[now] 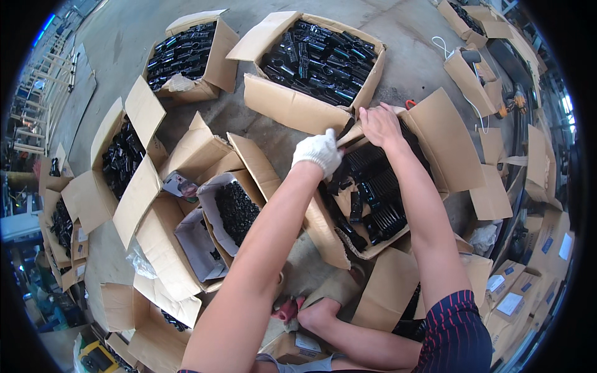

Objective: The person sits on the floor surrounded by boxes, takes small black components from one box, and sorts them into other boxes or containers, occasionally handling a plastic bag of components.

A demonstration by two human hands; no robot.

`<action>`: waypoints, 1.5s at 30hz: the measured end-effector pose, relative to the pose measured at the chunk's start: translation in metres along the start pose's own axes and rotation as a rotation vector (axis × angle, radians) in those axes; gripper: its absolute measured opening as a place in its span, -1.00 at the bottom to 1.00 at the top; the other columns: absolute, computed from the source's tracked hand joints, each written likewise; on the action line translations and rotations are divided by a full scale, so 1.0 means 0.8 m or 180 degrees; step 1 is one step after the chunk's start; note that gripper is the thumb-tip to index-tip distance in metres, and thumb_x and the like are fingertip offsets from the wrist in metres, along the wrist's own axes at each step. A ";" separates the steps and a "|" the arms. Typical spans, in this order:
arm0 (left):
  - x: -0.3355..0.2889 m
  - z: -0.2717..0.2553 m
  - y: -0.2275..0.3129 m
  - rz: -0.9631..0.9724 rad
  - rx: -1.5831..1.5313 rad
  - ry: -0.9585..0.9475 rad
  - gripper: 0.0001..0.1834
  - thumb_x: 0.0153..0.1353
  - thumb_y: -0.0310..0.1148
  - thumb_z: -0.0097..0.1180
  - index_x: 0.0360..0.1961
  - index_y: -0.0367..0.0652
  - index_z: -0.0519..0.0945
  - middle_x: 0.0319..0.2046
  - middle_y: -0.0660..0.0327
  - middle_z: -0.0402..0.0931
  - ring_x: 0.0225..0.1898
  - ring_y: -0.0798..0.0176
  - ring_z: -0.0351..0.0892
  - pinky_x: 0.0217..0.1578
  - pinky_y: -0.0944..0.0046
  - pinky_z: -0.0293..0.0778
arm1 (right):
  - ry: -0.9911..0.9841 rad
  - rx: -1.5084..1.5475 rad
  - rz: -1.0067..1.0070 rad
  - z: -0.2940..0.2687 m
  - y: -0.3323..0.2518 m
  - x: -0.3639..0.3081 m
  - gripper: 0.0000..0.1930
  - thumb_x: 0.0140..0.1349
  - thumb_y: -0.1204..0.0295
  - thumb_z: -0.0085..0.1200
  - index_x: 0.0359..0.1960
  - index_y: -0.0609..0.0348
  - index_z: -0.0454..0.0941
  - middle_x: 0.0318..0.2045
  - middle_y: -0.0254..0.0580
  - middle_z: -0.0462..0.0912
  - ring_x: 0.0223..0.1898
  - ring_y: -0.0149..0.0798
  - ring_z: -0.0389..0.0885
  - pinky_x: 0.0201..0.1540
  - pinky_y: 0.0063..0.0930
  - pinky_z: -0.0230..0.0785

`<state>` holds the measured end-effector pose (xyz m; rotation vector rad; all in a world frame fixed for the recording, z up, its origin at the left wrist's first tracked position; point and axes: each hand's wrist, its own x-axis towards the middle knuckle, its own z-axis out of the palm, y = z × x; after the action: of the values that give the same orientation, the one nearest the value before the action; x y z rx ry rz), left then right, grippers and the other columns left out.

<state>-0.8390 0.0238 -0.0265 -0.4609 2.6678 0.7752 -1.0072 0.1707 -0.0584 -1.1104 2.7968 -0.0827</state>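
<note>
In front of me stands an open cardboard box (pixel 331 230) with rows of long black plastic parts (pixel 387 202) inside. My left hand (pixel 318 153), in a white knit glove, is closed at the box's far left corner, by one end of its folded far flap (pixel 353 135). My bare right hand (pixel 380 127) rests at the other end of that flap, its fingers bent over the edge. A wide side flap (pixel 443 140) stands out to the right of my right hand.
Beyond it sits a large box (pixel 254 87) full of black parts, with another filled box (pixel 222 59) farther left. At left, a box holds a lined bin of small black pieces (pixel 236 211). Stacked cartons (pixel 511 298) stand at the lower right, and a white cord (pixel 477 112) hangs nearby.
</note>
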 end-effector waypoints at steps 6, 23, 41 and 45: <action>-0.024 0.008 -0.018 0.0278 0.0631 0.0537 -0.65 0.46 -0.03 0.01 0.01 -0.06 0.57 -0.20 0.03 0.72 -0.18 -0.09 0.74 -0.12 -0.08 0.61 | -0.0422 -0.0167 0.0384 -0.019 -0.034 0.017 -0.32 0.53 0.08 -0.39 -0.30 0.31 0.79 -0.23 0.24 0.76 0.03 0.15 0.70 0.33 -0.03 0.31; -0.509 -0.087 -0.134 -0.0468 -0.2850 -0.0110 -0.35 0.35 -0.43 0.25 0.43 -0.28 0.37 0.21 0.00 0.58 0.25 0.20 0.56 0.21 0.21 0.51 | -0.0346 0.0717 0.1419 -0.040 -0.189 -0.286 -0.56 0.33 0.03 0.20 -0.03 0.16 0.58 -0.13 0.11 0.74 -0.03 0.18 0.72 0.04 0.03 0.57; -0.378 0.035 -0.137 0.0573 -0.4079 -0.0089 -0.30 0.35 -0.23 0.31 0.42 -0.28 0.37 0.07 0.08 0.64 0.03 0.28 0.63 0.11 0.26 0.53 | -0.0070 0.5098 0.1949 -0.043 -0.325 -0.354 -0.77 0.55 0.24 0.04 0.00 0.11 0.57 -0.32 -0.39 0.65 -0.37 -0.55 0.59 -0.33 -0.61 0.47; -0.374 0.056 -0.139 0.0212 -0.6027 0.0183 -0.46 0.40 -0.36 0.27 0.35 -0.25 0.45 -0.02 0.28 0.61 -0.12 0.47 0.53 -0.07 0.38 0.51 | -0.0410 0.4469 0.1093 -0.041 -0.384 -0.345 -0.75 0.55 0.28 0.05 0.00 0.21 0.62 -0.35 -0.40 0.69 -0.38 -0.56 0.62 -0.35 -0.58 0.50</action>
<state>-0.5177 0.0238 0.0037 -0.6755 1.0958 3.0127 -0.6042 0.1366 0.0323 -0.2321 1.8959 -1.5160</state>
